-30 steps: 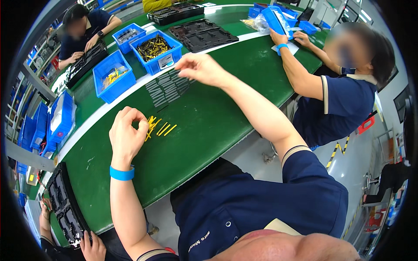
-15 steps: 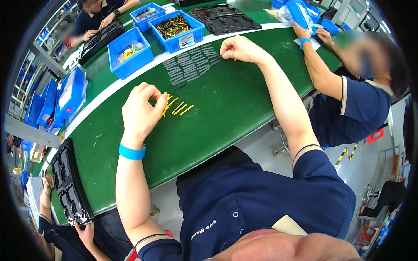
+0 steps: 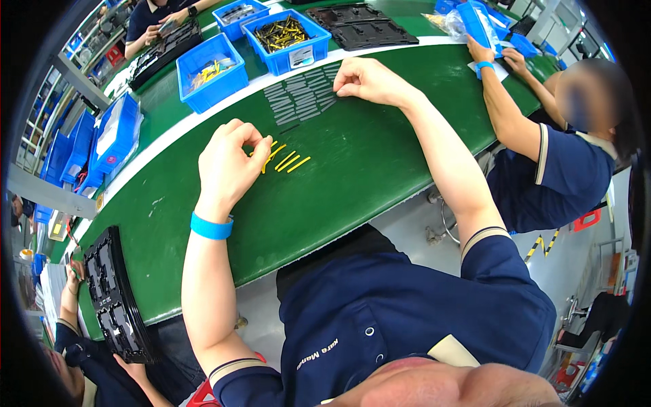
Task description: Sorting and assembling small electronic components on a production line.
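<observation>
My left hand [image 3: 229, 165] is closed in a pinch, thumb against forefinger, just beside a small group of thin yellow strips [image 3: 287, 163] on the green table. Whatever its fingertips hold, if anything, is hidden. Farther off, my right hand [image 3: 369, 83] is also pinched, with its fingertips at the right end of several rows of flat grey strips [image 3: 296, 100]. I cannot make out anything between those fingers. One dark strip [image 3: 289, 128] lies at the near edge of the rows.
Beyond the grey strips stand a blue bin [image 3: 290, 61] of yellow and black pieces and another blue bin [image 3: 213, 95] with bagged pieces. Black moulded trays [image 3: 363, 27] lie at the back, with more [image 3: 119, 295] at left. Co-workers sit right, far left and near left.
My right hand has moved left, onto the right end of the grey rows. My left hand stays beside the yellow strips. The whole view has shifted slightly.
</observation>
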A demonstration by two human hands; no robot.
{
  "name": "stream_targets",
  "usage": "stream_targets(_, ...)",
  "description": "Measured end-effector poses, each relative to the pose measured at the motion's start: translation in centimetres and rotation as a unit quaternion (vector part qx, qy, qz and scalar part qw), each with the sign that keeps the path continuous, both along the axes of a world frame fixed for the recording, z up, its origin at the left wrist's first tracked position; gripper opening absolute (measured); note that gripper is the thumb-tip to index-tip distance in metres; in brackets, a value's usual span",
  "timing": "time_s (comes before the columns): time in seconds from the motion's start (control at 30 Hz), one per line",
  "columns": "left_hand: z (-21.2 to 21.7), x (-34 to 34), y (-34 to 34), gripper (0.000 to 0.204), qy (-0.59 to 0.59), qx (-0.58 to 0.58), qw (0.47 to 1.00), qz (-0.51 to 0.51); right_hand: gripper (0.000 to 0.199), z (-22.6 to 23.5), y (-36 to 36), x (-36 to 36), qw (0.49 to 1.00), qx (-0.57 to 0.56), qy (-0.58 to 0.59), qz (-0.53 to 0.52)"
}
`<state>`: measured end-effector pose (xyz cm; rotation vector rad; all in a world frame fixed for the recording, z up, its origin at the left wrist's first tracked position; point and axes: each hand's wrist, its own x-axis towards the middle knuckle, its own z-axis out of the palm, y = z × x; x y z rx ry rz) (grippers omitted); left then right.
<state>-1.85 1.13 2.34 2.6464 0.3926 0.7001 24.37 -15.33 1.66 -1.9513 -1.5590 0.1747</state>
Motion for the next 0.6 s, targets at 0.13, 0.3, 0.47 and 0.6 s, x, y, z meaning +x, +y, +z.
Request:
stream_targets(0.13,-0.2,0.0,0.1,0.022,-0.005,0.01,1.0,-0.003,0.01,-0.7,1.0,-0.9,0.999,-0.034,0.001,0.042)
stream_targets(0.3,-0.4,0.0,0.3,0.022,-0.006,0.012,1.0,-0.009,0.012,-0.8,1.1,-1.2,0.998,-0.057,-0.032,0.017)
stream_targets(0.47,-0.2,0.0,0.1,0.022,-0.001,0.011,1.0,-0.005,0.015,-1.0,1.2,-1.3,0.997,-0.064,-0.03,-0.004)
stream_targets(0.6,-0.2,-0.1,0.1,0.022,0.001,0.016,1.0,-0.008,0.016,-1.1,1.1,-1.5,0.996,-0.064,-0.051,-0.021)
